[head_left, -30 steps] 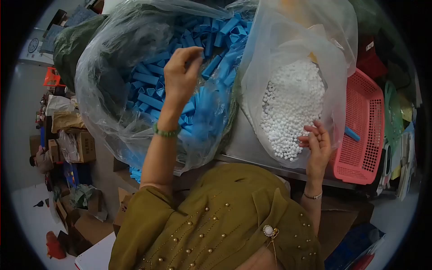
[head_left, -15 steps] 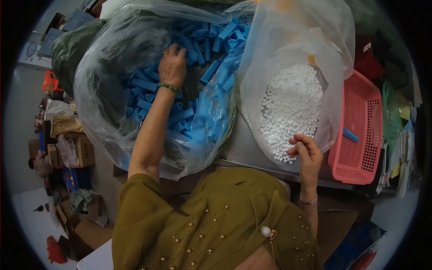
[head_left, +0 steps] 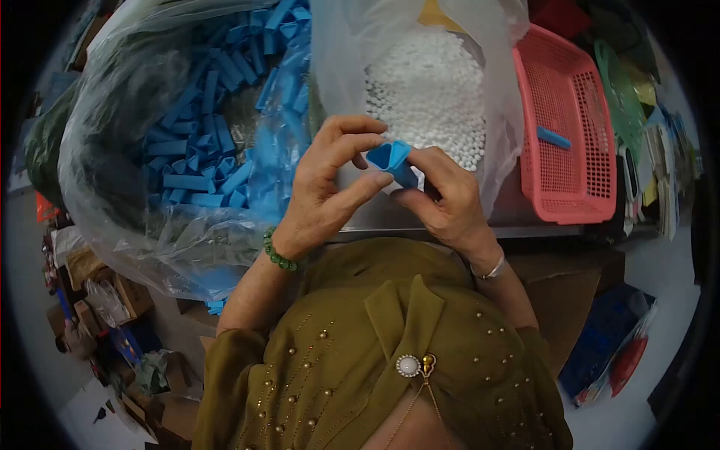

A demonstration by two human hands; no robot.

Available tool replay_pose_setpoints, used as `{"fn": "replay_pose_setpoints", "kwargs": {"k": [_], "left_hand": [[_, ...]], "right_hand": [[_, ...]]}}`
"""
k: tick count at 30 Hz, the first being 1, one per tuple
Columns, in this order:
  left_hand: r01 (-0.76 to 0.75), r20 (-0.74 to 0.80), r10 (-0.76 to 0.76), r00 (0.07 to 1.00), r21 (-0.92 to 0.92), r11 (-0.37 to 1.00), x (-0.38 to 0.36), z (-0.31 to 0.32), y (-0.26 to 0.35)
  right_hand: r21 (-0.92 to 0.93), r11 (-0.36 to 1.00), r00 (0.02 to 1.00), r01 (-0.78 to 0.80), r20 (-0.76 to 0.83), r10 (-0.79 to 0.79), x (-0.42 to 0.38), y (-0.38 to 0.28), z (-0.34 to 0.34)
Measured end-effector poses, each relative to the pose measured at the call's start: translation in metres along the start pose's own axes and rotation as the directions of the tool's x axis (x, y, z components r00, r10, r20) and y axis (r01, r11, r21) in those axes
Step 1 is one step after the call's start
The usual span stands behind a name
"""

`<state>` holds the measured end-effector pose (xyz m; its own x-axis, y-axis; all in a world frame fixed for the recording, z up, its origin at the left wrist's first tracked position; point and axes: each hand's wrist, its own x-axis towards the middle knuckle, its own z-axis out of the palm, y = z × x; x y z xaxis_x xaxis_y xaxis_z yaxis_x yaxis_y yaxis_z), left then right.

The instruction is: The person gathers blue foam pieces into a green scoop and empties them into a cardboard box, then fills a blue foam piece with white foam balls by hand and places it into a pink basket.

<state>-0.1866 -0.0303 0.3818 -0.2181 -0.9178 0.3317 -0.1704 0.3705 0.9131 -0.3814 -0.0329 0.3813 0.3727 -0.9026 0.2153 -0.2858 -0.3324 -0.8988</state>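
A blue triangular tube [head_left: 405, 174] is held between my two hands, its open three-sided end tilted up toward me. The thumb and fingers of my left hand [head_left: 326, 184] close on its left side, near the rim. On the other side, my right hand [head_left: 448, 196] grips the tube's lower body with thumb and fingers. Whether a small white ball is also in my fingers cannot be made out. Behind the hands lies a heap of small white balls [head_left: 427, 82] in a clear plastic bag [head_left: 341, 45]. Many similar blue tubes [head_left: 187, 181] fill a larger bag at left.
The large clear plastic bag [head_left: 105, 142] spreads over the left side. At right stands a pink perforated basket [head_left: 530, 172] with one blue piece [head_left: 553, 137] in it. A metal table edge [head_left: 517, 232] runs before my body; papers [head_left: 660, 180] stand far right.
My left hand has left the bag of blue tubes and come to the middle with one tube. My right hand has moved left and up from the white balls to meet it.
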Motion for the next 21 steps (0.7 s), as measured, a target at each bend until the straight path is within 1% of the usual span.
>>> {"fn": "replay_pose_setpoints", "kwargs": {"k": [1,2,3,4,5,6,7,8,9,10,12,13,17,19,20,21], "left_hand": [[0.014,0.051,-0.013,0.999,-0.012,1.0,0.002,0.009,-0.002],[0.01,0.066,-0.008,0.998,-0.029,1.0,0.007,0.017,-0.008],[0.005,0.095,-0.004,0.995,-0.01,1.0,0.013,0.025,-0.016],[0.001,0.118,-0.003,0.993,0.014,1.0,0.018,0.033,-0.026],[0.086,0.148,-0.106,0.983,0.138,0.987,0.023,0.039,-0.038],[0.091,0.153,-0.112,0.982,0.137,0.986,0.024,0.048,-0.049],[-0.049,0.17,-0.007,0.985,0.324,0.945,0.025,0.058,-0.06],[-0.187,0.207,0.094,0.974,0.493,0.85,0.024,0.068,-0.068],[-0.208,0.283,0.063,0.957,0.522,0.827,0.023,0.081,-0.071],[-0.208,0.289,0.059,0.956,0.52,0.829,0.02,0.09,-0.072],[-0.429,0.536,0.099,0.838,0.537,0.726,0.011,0.102,-0.075],[-0.468,0.623,0.073,0.779,0.499,0.73,0.007,0.104,-0.082],[-0.512,0.632,0.094,0.769,0.522,0.682,0.001,0.096,-0.09],[-0.44,0.573,0.008,0.82,0.621,0.648,0.007,0.089,-0.088],[-0.462,0.492,0.12,0.862,0.666,0.586,0.011,0.087,-0.095],[-0.463,0.496,0.117,0.86,0.665,0.586,0.015,0.087,-0.098]], "right_hand": [[-0.042,0.999,1.0,-0.003,-0.021,0.003,-0.006,0.009,0.001],[-0.081,0.997,0.999,-0.003,-0.04,0.0,-0.01,0.019,0.0],[-0.045,0.998,0.993,-0.044,-0.112,0.039,-0.013,0.028,-0.002],[-0.05,0.997,0.992,-0.054,-0.118,0.048,-0.019,0.039,-0.005],[-0.031,0.982,0.957,-0.187,-0.232,0.175,-0.025,0.05,-0.01],[0.006,0.95,0.893,-0.312,-0.339,0.296,-0.03,0.057,-0.015],[0.075,0.957,0.869,-0.282,-0.402,0.288,-0.033,0.06,-0.018],[0.08,0.955,0.868,-0.286,-0.401,0.294,-0.034,0.062,-0.019],[0.104,0.956,0.854,-0.276,-0.429,0.293,-0.036,0.063,-0.021],[0.128,0.956,0.839,-0.265,-0.458,0.294,-0.038,0.064,-0.022],[0.162,0.955,0.835,-0.249,-0.464,0.296,-0.039,0.066,-0.023],[0.193,0.954,0.835,-0.23,-0.465,0.295,-0.04,0.066,-0.024],[0.203,0.947,0.854,-0.249,-0.416,0.314,-0.045,0.073,-0.031],[0.112,0.955,0.874,-0.274,-0.385,0.296,-0.048,0.079,-0.033],[0.117,0.954,0.872,-0.276,-0.386,0.3,-0.047,0.078,-0.033],[0.092,0.95,0.876,-0.299,-0.368,0.312,-0.044,0.074,-0.034]]}}
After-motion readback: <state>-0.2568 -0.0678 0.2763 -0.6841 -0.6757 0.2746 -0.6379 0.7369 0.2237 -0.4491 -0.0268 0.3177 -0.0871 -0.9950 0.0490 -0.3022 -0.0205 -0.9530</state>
